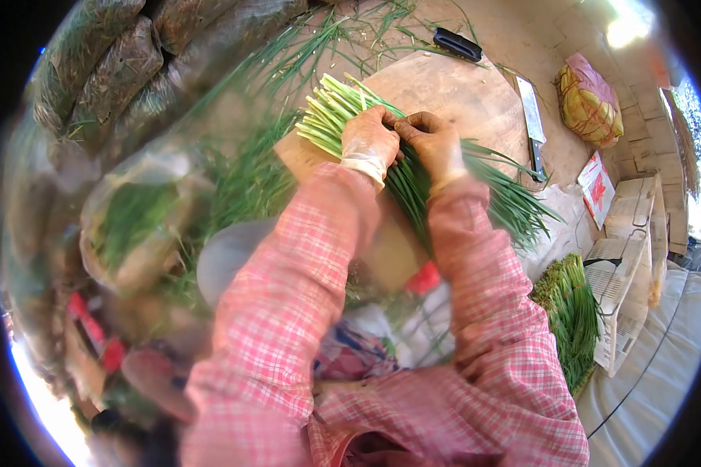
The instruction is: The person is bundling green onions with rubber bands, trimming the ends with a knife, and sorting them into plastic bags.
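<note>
the left hand (368, 138) curls round the chive bunch (407, 184) at the near edge of the round chopping board (459, 97), the right hand (436, 144) half-curls over the leaves (514, 198), its hold hidden from me, and a slackened grip could let stalks (329, 117) splay off the board.

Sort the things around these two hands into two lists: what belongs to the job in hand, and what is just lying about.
Probably part of the job:
bunch of long green stalks, with left hand and right hand on it
wooden board
knife, in neither hand
second green bundle

Apparently just lying about:
pink-and-yellow sack
red-and-white packet
</note>
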### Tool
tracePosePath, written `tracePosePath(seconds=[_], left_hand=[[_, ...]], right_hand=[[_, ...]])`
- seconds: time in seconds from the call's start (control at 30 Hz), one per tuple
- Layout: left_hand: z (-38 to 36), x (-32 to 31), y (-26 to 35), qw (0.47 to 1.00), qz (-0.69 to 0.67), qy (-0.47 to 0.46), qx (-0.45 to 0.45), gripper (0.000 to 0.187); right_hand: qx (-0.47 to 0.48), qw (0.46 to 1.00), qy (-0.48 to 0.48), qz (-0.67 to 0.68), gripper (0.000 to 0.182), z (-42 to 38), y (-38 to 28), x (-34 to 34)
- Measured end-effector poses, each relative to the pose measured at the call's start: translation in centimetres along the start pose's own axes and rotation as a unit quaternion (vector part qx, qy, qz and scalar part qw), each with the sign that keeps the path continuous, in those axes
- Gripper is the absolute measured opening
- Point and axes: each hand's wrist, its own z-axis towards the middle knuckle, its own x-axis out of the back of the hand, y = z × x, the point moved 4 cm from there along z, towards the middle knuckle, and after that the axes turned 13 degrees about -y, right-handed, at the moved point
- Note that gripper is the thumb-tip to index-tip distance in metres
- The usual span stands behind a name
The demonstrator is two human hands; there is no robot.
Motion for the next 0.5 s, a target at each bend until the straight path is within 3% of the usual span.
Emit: tracePosePath(seconds=[0.1,0.2,0.23,0.3,0.37,0.5], left_hand=[[-0.2,0.2,-0.2,1.000,-0.009,-0.022,-0.007,0.014],[-2.2,1.0,-0.1,0.995,0.025,-0.013,-0.096,0.029],[-2.9,0.8,0.2,0.972,0.162,0.007,-0.172,0.041],[-4.5,0.2,1.1,0.859,0.423,0.020,-0.289,0.052],[-4.7,0.9,1.4,0.815,0.454,0.039,-0.357,0.059],[-3.6,1.5,2.3,0.762,0.468,0.015,-0.448,0.072]], right_hand=[[0.024,1.000,-0.005,-0.011,0.022,0.2,-0.1,-0.1],[0.063,0.997,0.018,-0.032,0.015,0.2,-0.1,-0.3],[0.083,0.995,0.037,-0.049,0.014,-0.1,-0.3,-0.4],[0.092,0.993,0.070,-0.037,0.014,-0.8,0.0,-0.5],[0.087,0.992,0.089,0.013,0.015,-0.9,0.4,-0.3],[0.168,0.972,0.141,-0.088,0.010,-1.2,-0.6,-0.3]])
